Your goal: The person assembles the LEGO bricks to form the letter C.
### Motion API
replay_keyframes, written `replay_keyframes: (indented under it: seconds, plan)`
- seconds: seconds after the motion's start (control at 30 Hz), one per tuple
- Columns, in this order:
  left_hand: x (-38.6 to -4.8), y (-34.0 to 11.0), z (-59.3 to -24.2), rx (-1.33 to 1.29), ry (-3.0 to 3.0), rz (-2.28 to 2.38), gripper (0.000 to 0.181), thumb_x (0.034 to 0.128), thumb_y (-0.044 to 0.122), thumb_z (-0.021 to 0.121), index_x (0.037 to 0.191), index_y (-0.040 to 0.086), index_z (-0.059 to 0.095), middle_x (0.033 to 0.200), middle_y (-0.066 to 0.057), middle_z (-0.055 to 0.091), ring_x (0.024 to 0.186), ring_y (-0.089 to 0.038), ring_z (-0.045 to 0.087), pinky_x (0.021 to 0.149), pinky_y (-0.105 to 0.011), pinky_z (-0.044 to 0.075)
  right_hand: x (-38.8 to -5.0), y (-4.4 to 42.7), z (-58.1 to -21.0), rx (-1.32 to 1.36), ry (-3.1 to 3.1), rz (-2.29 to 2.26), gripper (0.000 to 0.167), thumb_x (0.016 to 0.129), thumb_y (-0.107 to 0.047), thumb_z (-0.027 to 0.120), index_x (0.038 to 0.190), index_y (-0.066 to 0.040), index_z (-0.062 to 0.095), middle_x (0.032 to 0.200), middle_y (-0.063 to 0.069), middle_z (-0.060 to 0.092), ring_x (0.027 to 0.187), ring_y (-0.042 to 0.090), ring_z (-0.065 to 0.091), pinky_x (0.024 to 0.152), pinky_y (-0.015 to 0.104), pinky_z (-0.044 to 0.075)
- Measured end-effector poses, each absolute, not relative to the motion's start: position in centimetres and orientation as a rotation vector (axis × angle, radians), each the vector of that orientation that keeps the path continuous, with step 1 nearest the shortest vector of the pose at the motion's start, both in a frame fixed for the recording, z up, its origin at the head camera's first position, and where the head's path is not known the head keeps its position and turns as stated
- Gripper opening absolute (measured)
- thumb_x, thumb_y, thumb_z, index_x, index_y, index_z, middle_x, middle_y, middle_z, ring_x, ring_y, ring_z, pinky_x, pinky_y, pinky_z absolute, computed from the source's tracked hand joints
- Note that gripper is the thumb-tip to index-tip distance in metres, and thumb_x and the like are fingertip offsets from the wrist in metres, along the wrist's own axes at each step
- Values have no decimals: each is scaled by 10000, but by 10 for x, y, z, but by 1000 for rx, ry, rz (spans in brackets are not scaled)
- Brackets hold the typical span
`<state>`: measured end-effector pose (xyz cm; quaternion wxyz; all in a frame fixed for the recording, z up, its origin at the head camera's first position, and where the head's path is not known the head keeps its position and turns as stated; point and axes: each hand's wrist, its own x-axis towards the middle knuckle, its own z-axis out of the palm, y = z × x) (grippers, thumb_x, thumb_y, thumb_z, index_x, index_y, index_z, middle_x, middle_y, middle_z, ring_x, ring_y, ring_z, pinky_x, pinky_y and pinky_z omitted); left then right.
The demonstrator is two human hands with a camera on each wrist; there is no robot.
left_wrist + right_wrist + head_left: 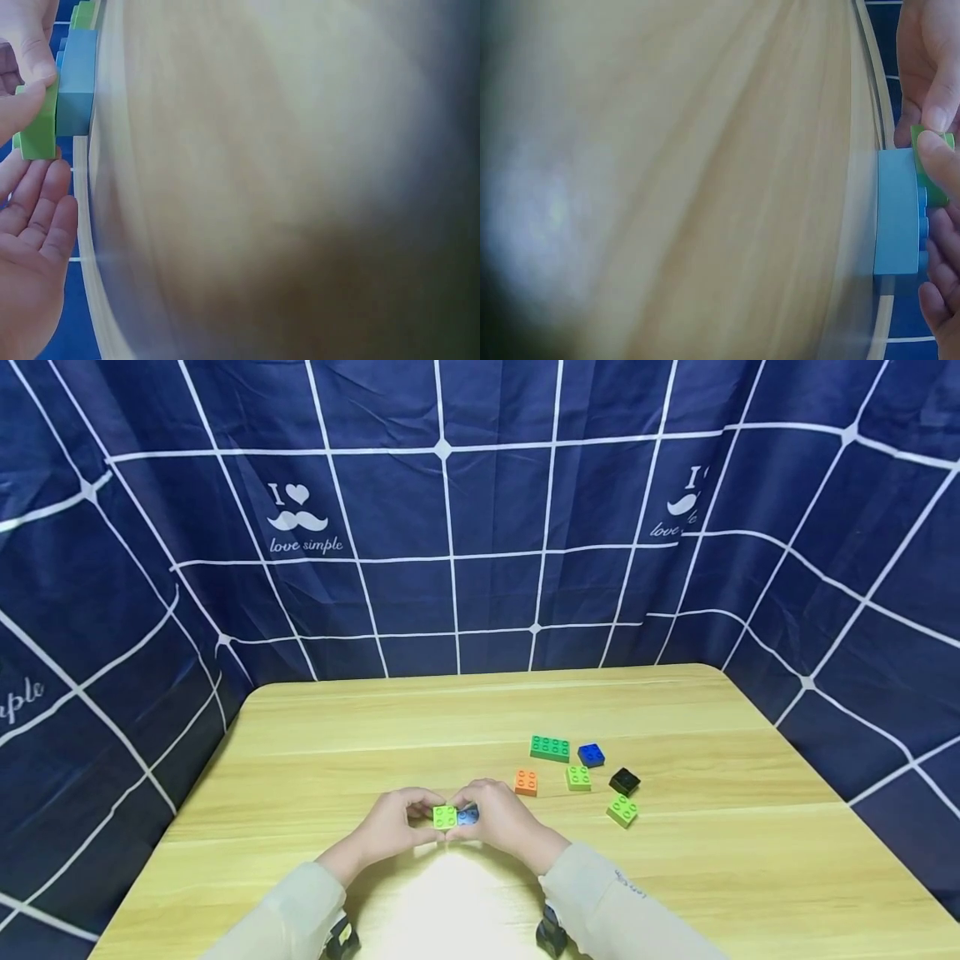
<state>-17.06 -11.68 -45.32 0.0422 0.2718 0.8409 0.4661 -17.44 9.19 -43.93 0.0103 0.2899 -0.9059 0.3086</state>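
Observation:
A lime green brick sits on the studs of a light blue brick, at one end of it. My left hand pinches the green brick from the left between thumb and fingers. From the right, my right hand also pinches the green brick, with its thumb and fingertips near the line between the two bricks. The blue brick's studs show under the arch of the right hand. Both wrist views have the two thumbs close together on the green brick.
To the right on the wooden table lie an orange brick, a long green brick, a dark blue brick, a black brick and two lime green bricks. A dark blue curtain surrounds the table's back and sides.

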Motion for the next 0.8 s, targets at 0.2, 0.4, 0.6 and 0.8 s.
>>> replay_keyframes:
  seconds: [0.2,0.4,0.6,0.8]
  plan:
    - [-169,-117,-452,801,2567,1476,319,741,146,821,1022,98,677,943,62,657,857,-155,617,797,-299,524,-175,93,-439,902,-2827,948,386,689,-377,830,975,-140,724,891,-80,645,802,59,559,697,191,481]
    - [-169,-117,-451,812,2555,1494,301,747,131,815,1014,98,680,959,52,657,861,-153,617,803,-301,523,-175,94,-440,904,-2821,967,376,698,-367,839,978,-144,723,899,-82,644,806,59,555,699,196,475]
    - [-170,-118,-453,839,2557,1495,290,745,113,811,1004,92,682,954,49,658,858,-153,618,813,-302,524,-174,96,-442,917,-2828,1020,412,728,-382,819,1050,-150,708,966,-82,645,855,67,557,731,210,474]
    - [-170,-118,-454,845,2583,1451,292,759,122,802,1016,86,669,977,51,651,879,-145,609,830,-305,518,-175,108,-439,874,-2818,1126,538,789,-485,736,1178,-121,655,1103,-13,651,1005,169,599,869,357,496]
